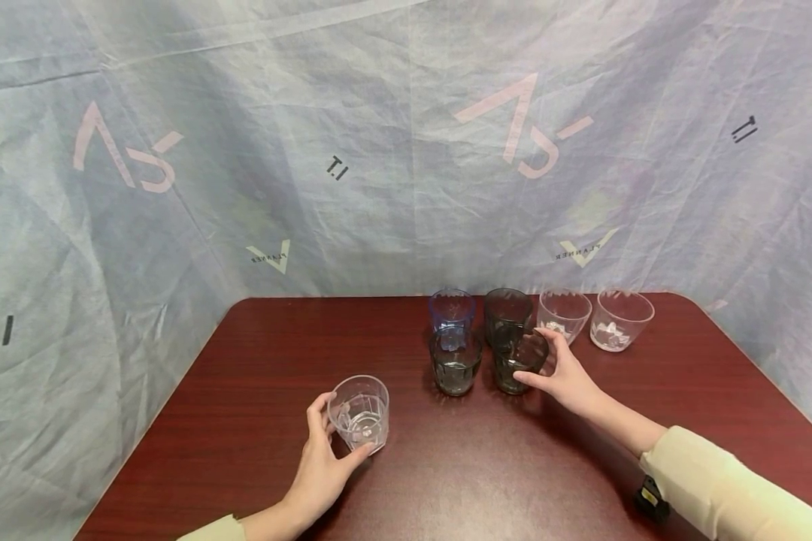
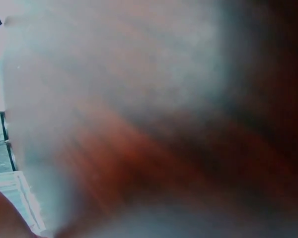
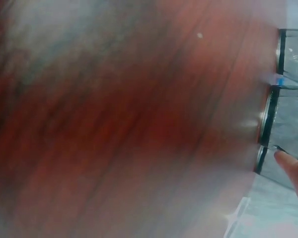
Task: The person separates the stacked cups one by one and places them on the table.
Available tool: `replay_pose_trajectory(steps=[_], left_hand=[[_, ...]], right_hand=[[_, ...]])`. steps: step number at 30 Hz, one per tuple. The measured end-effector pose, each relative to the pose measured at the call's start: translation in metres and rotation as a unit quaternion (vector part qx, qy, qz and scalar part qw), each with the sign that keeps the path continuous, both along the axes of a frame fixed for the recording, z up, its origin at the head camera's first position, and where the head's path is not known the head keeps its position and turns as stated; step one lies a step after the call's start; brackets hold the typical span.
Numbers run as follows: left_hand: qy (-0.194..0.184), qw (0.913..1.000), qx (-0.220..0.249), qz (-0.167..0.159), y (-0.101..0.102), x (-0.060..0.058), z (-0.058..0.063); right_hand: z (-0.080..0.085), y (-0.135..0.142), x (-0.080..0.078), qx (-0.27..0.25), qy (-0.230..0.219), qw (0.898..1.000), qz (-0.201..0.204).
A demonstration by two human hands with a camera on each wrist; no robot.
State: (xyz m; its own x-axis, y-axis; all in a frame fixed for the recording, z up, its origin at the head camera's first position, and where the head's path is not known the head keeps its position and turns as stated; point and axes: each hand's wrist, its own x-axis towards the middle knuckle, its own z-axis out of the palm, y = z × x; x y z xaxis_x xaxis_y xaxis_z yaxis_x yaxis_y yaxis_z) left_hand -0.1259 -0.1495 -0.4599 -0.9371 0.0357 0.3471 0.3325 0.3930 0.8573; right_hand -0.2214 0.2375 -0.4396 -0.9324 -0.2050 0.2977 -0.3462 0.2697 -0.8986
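Observation:
My left hand (image 1: 325,454) holds a clear drinking glass (image 1: 364,409) at the left front of the glasses, thumb low on its near side and fingers round the far left side. In the left wrist view that glass (image 2: 26,201) shows at the lower left edge beside the hand. My right hand (image 1: 563,376) grips a smoky dark glass (image 1: 514,364) from its right side, thumb in front and fingers behind the rim. Another dark glass (image 1: 455,367) stands just left of it. The right wrist view shows my thumb (image 3: 294,172) against dark glass at the right edge.
Behind stand a blue glass (image 1: 452,304), a third dark glass (image 1: 507,300) and two clear glasses (image 1: 567,304) (image 1: 617,324) toward the right. They are upright on the dark red table (image 1: 298,338). A printed grey cloth (image 1: 379,225) hangs along the back edge.

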Motion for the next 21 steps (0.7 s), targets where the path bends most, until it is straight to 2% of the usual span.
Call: replay_pose_trajectory(steps=[8, 12, 21], left_hand=[[-0.001, 0.9999, -0.013, -0.009, -0.0011, -0.0031, 0.0016], [0.003, 0.9998, -0.003, -0.017, -0.0015, -0.0049, 0.0014], [-0.003, 0.9997, 0.022, -0.01, -0.0033, -0.0062, 0.0045]], right_hand=[[0.0008, 0.0006, -0.0005, 0.004, -0.006, 1.0, 0.001], [0.0014, 0.0015, 0.0, 0.008, -0.007, 1.0, 0.001], [-0.001, 0.001, -0.0013, -0.001, 0.001, 1.0, 0.002]])
